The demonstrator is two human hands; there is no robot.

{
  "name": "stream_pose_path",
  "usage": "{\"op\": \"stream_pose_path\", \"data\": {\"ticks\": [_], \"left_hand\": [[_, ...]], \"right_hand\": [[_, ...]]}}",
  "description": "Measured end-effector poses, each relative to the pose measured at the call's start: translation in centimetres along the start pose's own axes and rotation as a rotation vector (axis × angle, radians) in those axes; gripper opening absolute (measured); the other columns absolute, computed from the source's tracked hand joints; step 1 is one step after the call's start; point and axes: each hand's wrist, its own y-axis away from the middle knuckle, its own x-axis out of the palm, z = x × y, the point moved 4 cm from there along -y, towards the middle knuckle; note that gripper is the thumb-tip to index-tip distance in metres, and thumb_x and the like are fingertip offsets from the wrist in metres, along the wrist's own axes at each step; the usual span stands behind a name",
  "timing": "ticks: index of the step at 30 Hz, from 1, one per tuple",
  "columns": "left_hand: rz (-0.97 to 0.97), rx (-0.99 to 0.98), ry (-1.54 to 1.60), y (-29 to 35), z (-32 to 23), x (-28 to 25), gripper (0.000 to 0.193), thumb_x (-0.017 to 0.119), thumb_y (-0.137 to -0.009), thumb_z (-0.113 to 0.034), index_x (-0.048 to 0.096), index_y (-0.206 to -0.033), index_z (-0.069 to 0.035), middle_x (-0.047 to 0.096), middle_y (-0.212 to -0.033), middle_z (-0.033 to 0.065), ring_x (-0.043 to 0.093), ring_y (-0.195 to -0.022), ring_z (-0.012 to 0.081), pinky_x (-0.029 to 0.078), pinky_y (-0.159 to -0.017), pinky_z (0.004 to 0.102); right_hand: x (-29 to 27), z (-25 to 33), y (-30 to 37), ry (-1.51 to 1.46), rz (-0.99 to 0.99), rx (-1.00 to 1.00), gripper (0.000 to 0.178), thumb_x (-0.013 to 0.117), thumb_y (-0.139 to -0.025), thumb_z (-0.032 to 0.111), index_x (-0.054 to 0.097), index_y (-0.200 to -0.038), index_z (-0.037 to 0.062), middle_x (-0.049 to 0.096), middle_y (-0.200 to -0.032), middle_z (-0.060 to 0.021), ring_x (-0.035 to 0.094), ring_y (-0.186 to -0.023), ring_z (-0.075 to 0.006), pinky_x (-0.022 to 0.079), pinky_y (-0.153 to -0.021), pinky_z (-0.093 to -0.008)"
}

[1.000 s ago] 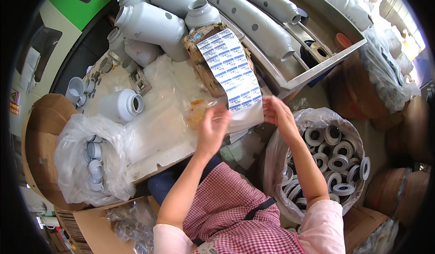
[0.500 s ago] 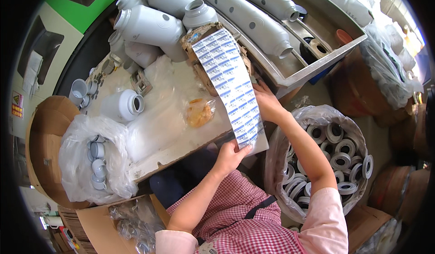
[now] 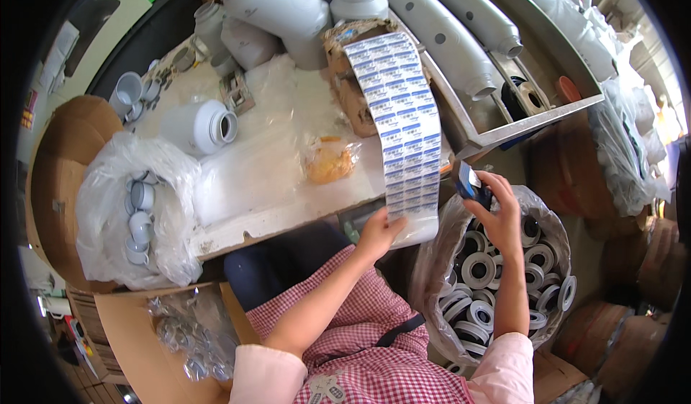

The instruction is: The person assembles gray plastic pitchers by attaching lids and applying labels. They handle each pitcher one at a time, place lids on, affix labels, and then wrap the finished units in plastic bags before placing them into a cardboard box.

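A long white sheet of stickers [image 3: 399, 116] with rows of blue print drapes over a torn cardboard box [image 3: 353, 91] and down past the table's front edge. My left hand [image 3: 379, 235] pinches its lower end between thumb and fingers. To the right of the sheet my right hand [image 3: 502, 213] is raised, its fingers closed round a small dark-blue object with a brown edge [image 3: 471, 186]. Its exact kind does not show. Below that hand, a bag-lined bin [image 3: 432, 289] holds many white rings with dark centres [image 3: 478, 269].
Grey bottles [image 3: 277, 8] lie piled at the back of the table [image 3: 288, 209]; another bottle [image 3: 209, 127] lies nearer. A plastic bag of grey cups [image 3: 108, 217] stands left. A clear packet with something orange [image 3: 330, 160] lies mid-table. A metal tray [image 3: 525, 127] sits back right.
My right hand has left the sheet's right edge, moved right and toward me, and now holds the small dark-blue object. My left hand still grips the sheet's lower end. The view has shifted slightly.
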Motion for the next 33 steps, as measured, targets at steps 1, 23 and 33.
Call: {"op": "stream_pose_path", "data": {"ticks": [1,23,33], "left_hand": [[0.004,-0.014,-0.079,-0.7,0.2,0.5,0.034,0.071,-0.1,-0.018,0.065,-0.126,0.004,0.076,-0.116,0.0079,0.069,-0.097,0.012,0.055,-0.088,0.0297],[0.193,0.009,0.333,-6.0,-17.3,-3.1,0.066,0.046,-0.11,-0.057,0.058,-0.146,-0.004,0.067,-0.14,0.0091,0.06,-0.131,0.0198,0.042,-0.115,0.0363],[0.248,-0.018,0.96,-6.2,-17.7,-2.6,0.041,0.046,-0.113,-0.031,0.061,-0.135,0.001,0.071,-0.126,0.012,0.068,-0.117,0.0228,0.053,-0.105,0.0401]], "right_hand": [[-1.0,1.6,0.1,0.015,0.04,-0.109,0.06,0.088,-0.069,0.009,0.069,-0.126,0.0009,0.07,-0.121,-0.0148,0.064,-0.116,-0.0345,0.049,-0.103,-0.0416],[6.1,1.3,-5.0,0.275,0.428,-0.309,0.057,0.086,-0.077,0.019,0.067,-0.13,0.0086,0.07,-0.124,-0.011,0.064,-0.112,-0.0358,0.052,-0.098,-0.0446],[4.6,1.8,-3.9,0.253,0.37,-0.279,0.058,0.087,-0.076,0.017,0.066,-0.13,0.007,0.069,-0.127,-0.0143,0.064,-0.113,-0.0387,0.052,-0.098,-0.0469]]}}
